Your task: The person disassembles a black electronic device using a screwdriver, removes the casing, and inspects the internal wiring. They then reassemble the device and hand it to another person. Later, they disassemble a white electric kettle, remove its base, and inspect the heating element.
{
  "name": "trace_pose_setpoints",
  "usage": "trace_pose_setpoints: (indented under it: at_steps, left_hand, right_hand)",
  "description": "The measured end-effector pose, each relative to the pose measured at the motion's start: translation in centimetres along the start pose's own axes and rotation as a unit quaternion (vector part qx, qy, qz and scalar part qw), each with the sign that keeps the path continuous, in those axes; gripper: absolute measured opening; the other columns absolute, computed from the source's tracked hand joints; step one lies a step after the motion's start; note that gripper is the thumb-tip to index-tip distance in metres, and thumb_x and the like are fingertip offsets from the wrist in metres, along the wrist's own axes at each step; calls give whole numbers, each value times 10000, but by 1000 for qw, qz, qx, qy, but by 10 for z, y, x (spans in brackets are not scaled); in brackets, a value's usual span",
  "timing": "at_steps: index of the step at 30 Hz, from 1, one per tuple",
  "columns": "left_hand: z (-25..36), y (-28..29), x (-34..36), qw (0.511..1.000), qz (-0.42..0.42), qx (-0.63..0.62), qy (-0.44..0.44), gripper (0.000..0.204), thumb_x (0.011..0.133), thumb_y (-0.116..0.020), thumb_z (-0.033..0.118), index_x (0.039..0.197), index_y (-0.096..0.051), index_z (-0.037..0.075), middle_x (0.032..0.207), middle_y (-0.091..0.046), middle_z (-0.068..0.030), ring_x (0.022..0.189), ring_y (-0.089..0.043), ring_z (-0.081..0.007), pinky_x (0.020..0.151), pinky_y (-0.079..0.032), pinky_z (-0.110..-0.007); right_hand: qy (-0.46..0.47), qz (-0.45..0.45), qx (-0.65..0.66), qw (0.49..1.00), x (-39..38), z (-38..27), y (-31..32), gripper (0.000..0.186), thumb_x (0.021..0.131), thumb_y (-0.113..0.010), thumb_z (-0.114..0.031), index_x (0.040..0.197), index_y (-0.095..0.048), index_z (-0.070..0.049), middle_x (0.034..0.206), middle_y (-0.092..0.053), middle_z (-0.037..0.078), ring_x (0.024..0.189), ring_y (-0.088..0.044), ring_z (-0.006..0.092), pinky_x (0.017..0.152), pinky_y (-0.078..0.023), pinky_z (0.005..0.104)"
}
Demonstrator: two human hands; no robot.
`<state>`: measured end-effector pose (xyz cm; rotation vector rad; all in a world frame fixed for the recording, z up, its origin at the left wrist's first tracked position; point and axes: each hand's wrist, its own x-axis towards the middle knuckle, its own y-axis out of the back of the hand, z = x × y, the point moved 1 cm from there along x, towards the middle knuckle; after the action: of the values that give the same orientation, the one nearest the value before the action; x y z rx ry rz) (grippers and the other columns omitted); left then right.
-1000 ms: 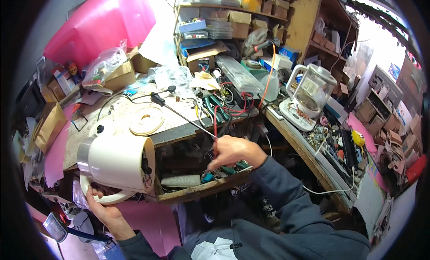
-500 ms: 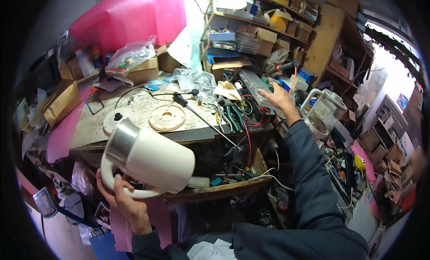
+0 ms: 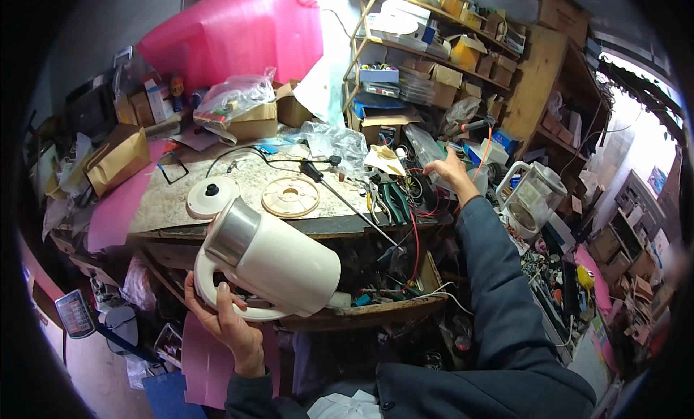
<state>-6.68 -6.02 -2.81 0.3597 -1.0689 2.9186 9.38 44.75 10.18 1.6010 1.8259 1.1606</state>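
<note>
My left hand [image 3: 230, 331] grips the handle of a cream electric kettle [image 3: 289, 264] with a silver metal band. The kettle hangs tilted in front of the bench edge, its banded end toward the upper left. My right hand [image 3: 452, 175] reaches out over the right side of the bench, fingers apart and holding nothing. It hovers by a clear plastic box [image 3: 423, 143] and tangled red and black wires. Near the kettle on the bench lie a white lid with a black knob [image 3: 212, 197], a round cream disc [image 3: 290, 196] and a long black-handled screwdriver [image 3: 347, 202]. Green-handled pliers [image 3: 395, 202] lie nearer my right hand.
Below the bench top, an open drawer [image 3: 383, 312] holds tools and parts. A glass jug [image 3: 533, 195] stands at the right above a heap of small parts. Plastic bags [image 3: 336, 146] and cardboard boxes [image 3: 254, 123] crowd the bench's back, with loaded shelves behind.
The whole view has shifted, so the bench sits further right and lower. My right hand has moved slightly left and nearer relative to the bench. The kettle stays in my left hand.
</note>
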Motion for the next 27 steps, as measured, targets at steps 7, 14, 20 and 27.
trace_pose_setpoints:
  at_steps: [7,14,20,27]
  left_hand:
    - [-4,5,-1,1000,-3,11,7,533,988,-579,46,1487,-400,94,1073,-597,-32,688,-450,-47,606,-409,-198]
    - [-2,6,-1,1000,-9,30,-2,541,990,-578,55,1494,-381,80,1122,-595,-57,692,-456,-55,610,-421,-200]
    - [0,8,-2,999,-30,30,9,556,988,-584,61,1497,-362,74,1128,-579,-60,694,-483,-76,634,-441,-221]
    - [-2,7,-4,999,-23,38,7,549,989,-573,41,1498,-370,78,1183,-570,-74,697,-496,-89,644,-454,-237]
  right_hand:
    - [85,65,-7,994,-71,-20,22,1175,551,-878,-400,1583,-349,-206,1436,-467,285,1269,-548,440,1077,-473,478]
    - [210,-29,-27,977,-97,-71,-6,1070,554,-903,-402,1502,-468,-166,1308,-531,263,1224,-569,404,1066,-469,437]
    - [212,-94,-123,965,-60,-108,-53,960,578,-873,-423,1449,-521,-224,1371,-507,239,1290,-493,472,1046,-409,590]
    - [217,-74,-190,955,-29,-96,-91,952,622,-871,-587,1452,-539,-259,1367,-553,202,1327,-499,401,1048,-419,589]
